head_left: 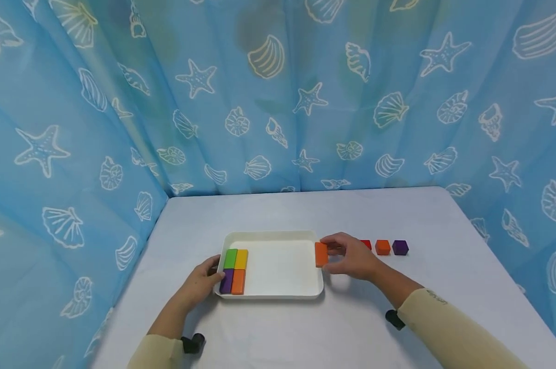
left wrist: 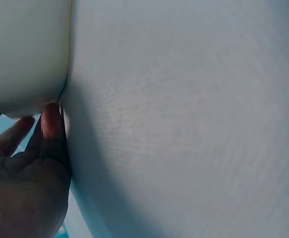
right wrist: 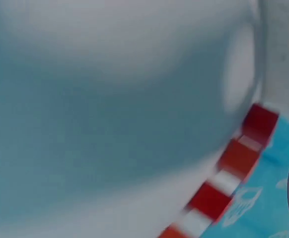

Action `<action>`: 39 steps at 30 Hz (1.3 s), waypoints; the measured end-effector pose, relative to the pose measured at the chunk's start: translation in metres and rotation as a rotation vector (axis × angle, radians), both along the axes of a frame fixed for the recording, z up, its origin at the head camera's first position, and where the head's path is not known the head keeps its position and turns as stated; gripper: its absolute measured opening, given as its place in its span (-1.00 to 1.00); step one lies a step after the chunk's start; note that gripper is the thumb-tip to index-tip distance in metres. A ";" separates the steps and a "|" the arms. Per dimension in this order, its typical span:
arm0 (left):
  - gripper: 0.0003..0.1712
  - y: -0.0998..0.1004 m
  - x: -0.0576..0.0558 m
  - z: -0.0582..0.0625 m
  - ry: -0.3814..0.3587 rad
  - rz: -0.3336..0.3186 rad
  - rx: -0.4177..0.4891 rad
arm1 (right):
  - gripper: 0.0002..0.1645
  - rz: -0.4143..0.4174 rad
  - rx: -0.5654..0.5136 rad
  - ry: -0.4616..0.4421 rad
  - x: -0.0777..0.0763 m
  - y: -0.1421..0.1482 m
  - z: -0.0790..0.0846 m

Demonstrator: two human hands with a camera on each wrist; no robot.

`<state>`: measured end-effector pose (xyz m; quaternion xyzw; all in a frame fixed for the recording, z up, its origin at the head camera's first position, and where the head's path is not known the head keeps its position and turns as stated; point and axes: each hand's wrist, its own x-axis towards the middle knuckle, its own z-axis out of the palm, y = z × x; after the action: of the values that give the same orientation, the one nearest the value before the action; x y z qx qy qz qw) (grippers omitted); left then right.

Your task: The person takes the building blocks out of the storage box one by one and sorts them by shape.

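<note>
A white rectangular tray point(head_left: 278, 266) lies on the table. My left hand point(head_left: 197, 284) grips its left edge, thumb over the rim; the left wrist view shows fingertips at the tray's corner. Between thumb and fingers, my right hand point(head_left: 354, 259) pinches an orange block point(head_left: 321, 254) over the tray's right edge. Inside the tray's left end, a green block point(head_left: 230, 259) and a yellow block point(head_left: 241, 259) sit behind a purple block point(head_left: 226, 281) and another orange block point(head_left: 238, 282), side by side.
Right of the tray, a red block point(head_left: 366, 244), partly hidden by the right hand, stands in a row with an orange cube point(head_left: 382, 247) and a dark purple block point(head_left: 400, 248). Blurred red and orange blocks point(right wrist: 239, 158) line up in the right wrist view. A blue shell-patterned curtain point(head_left: 269, 128) hangs behind.
</note>
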<state>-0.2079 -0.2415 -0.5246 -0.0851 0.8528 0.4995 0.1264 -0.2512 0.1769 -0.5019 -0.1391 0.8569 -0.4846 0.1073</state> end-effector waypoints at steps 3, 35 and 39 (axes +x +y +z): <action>-0.25 -0.004 -0.003 0.004 -0.003 -0.002 -0.006 | -0.20 -0.009 0.032 0.014 0.005 0.020 -0.004; -0.25 0.002 -0.002 0.003 -0.014 0.013 -0.008 | -0.16 0.055 0.303 0.112 0.014 0.033 -0.038; -0.25 0.004 -0.002 0.002 -0.021 0.013 -0.004 | -0.18 0.044 0.315 0.099 0.016 0.032 -0.038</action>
<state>-0.2096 -0.2377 -0.5227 -0.0963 0.8518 0.4978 0.1319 -0.2354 0.2094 -0.5398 -0.1629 0.9233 -0.3342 0.0960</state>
